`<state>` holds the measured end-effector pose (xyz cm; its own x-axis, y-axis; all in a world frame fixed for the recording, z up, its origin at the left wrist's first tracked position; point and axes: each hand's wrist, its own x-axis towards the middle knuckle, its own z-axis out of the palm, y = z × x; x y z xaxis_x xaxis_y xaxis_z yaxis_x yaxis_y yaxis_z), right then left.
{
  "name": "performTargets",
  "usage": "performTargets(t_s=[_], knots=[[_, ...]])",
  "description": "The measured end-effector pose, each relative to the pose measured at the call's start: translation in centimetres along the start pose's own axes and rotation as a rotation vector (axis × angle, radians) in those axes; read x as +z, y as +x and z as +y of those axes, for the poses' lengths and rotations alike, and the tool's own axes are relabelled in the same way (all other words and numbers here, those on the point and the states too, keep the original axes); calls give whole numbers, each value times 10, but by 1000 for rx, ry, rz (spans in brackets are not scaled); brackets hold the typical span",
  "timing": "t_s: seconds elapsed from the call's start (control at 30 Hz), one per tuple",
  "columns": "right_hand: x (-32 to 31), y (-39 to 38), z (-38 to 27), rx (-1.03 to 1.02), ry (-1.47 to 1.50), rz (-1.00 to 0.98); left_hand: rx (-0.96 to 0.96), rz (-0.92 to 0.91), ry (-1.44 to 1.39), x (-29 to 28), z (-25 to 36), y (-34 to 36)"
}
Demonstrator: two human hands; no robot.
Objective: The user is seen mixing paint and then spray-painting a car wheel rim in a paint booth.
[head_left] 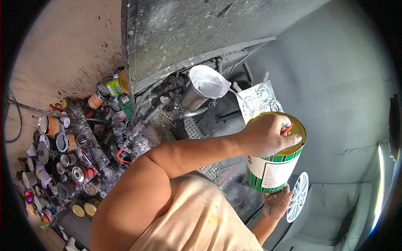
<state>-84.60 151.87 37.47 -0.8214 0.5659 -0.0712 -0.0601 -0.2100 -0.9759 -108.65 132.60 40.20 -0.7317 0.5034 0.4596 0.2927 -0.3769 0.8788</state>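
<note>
I hold a green-and-white can (274, 171) with a gold lid in both hands. My left hand (273, 133) is on top, its fingers closed around the red fitting (287, 129) on the lid. My right hand (277, 201) cups the bottom of the can from below. Just behind the can is a white board (256, 98) with round metallic patterns. To its left stands a metal cup (194, 95) with a white paper liner (208, 78) over its rim. A white spoked wheel (298, 196) is partly hidden behind the can and my right hand.
Several paint cans and tins (65, 142) crowd the left side, splattered and dirty, beside hoses (125, 155). A large grey panel (192, 29) borders the top. Perforated metal flooring (197, 134) lies below the cup. Grey booth walls (343, 83) and a strip light (379, 188) are on the right.
</note>
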Motion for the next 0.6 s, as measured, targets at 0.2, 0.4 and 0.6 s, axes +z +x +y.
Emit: performTargets(t_s=[0.2, 0.4, 0.6], knots=[[-10, -10, -14, -5, -19, -69, -49, 6, -2, 7, 9, -7], [-24, -12, -29, -86, -28, -128, -51, 69, -20, 20, 24, -8], [-60, -7, -40, -164, -75, -281, -42, 121, -44, 34, 42, -10]])
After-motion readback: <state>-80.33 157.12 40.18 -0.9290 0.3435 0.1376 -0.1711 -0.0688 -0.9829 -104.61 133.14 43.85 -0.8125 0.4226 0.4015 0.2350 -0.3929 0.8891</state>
